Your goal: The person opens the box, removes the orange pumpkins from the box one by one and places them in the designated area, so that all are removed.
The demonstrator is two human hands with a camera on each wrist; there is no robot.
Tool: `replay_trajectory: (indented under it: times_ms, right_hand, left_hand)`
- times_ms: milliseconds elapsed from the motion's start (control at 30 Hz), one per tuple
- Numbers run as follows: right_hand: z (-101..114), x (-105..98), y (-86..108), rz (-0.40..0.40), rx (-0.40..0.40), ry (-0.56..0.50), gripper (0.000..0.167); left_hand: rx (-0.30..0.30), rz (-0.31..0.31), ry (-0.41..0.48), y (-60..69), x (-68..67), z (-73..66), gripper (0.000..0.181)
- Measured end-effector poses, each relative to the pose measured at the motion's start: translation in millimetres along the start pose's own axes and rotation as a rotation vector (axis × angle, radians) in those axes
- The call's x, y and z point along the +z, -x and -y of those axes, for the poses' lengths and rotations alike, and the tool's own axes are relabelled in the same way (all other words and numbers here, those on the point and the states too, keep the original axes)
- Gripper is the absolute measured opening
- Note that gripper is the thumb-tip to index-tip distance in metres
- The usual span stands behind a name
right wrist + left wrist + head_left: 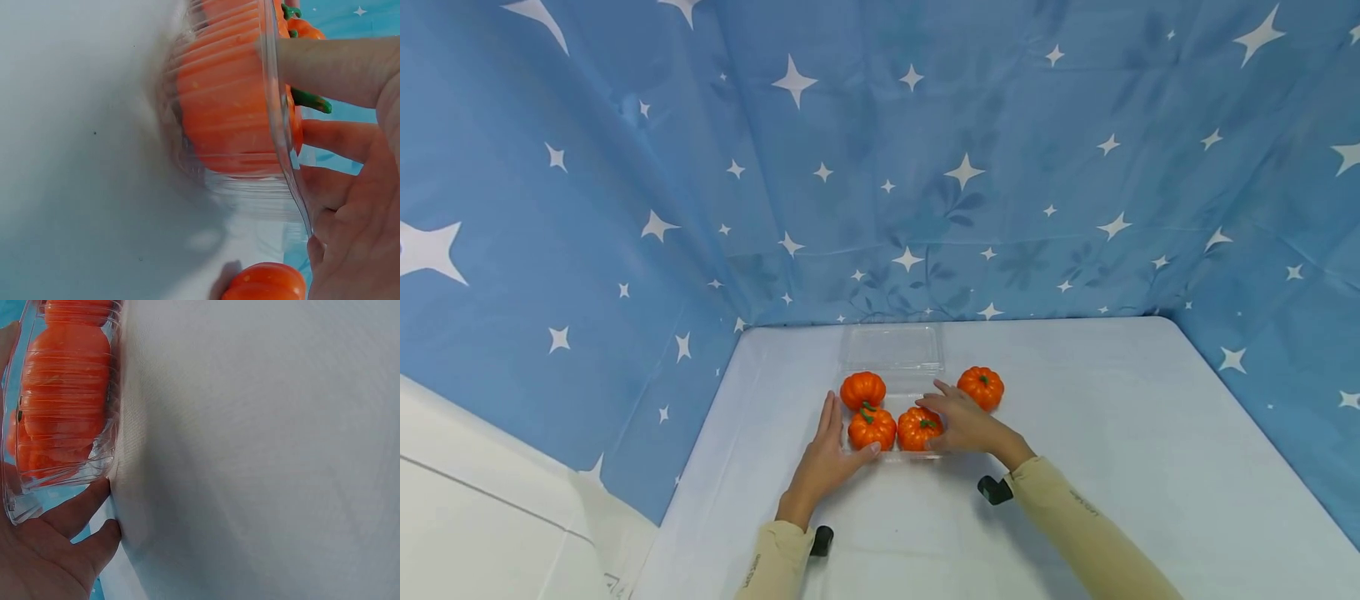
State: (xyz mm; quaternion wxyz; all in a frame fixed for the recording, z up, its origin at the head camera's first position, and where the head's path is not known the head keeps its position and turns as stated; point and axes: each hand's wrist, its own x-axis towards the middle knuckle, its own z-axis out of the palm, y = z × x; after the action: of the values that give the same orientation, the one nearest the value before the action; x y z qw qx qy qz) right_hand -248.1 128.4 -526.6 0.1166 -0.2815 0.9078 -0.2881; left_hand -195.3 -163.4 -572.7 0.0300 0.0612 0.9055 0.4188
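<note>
A clear plastic clamshell box (904, 457) stands with three small orange pumpkins in it. Two of them, the back-left pumpkin (862, 390) and front-left pumpkin (872, 428), sit beside my left hand (826, 458). That hand touches the box's left end with extended fingers, its thumb near the front rim. My right hand (964, 423) reaches over the right rim and grips the front-right pumpkin (919, 429) between thumb and fingers. Through the ribbed wall, pumpkins (65, 381) show in the left wrist view. A green stem (311, 100) appears near my right thumb.
Another orange pumpkin (981, 387) lies on the white table (1097, 433), just right of the box. The box's clear lid (892, 347) is folded back behind it. A blue curtain with white stars (925, 167) borders the table's back and sides.
</note>
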Motion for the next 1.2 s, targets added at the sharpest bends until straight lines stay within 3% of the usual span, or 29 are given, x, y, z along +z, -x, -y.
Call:
replay_trajectory:
  times_ms: [200, 467, 767, 1200]
  right_hand:
    - [2.6, 1.8, 0.8, -0.008, 0.034, 0.001, 0.064]
    - [0.7, 5.9, 0.8, -0.055, 0.008, 0.01, 0.065]
    - [2.4, 0.4, 6.7, -0.104, 0.023, -0.099, 0.068]
    - [-2.8, -13.3, 21.3, -0.245, 0.002, -0.234, 0.069]
  left_hand:
    - [0.003, 0.0, 0.001, -0.3, -0.4, 1.1, 0.123]
    - [-0.001, 0.004, -0.002, -0.5, -1.8, -0.3, 0.123]
    - [0.009, 0.01, -0.011, 0.2, -1.1, -0.4, 0.124]
    - [-0.003, 0.008, 0.008, 0.6, -2.5, -1.8, 0.123]
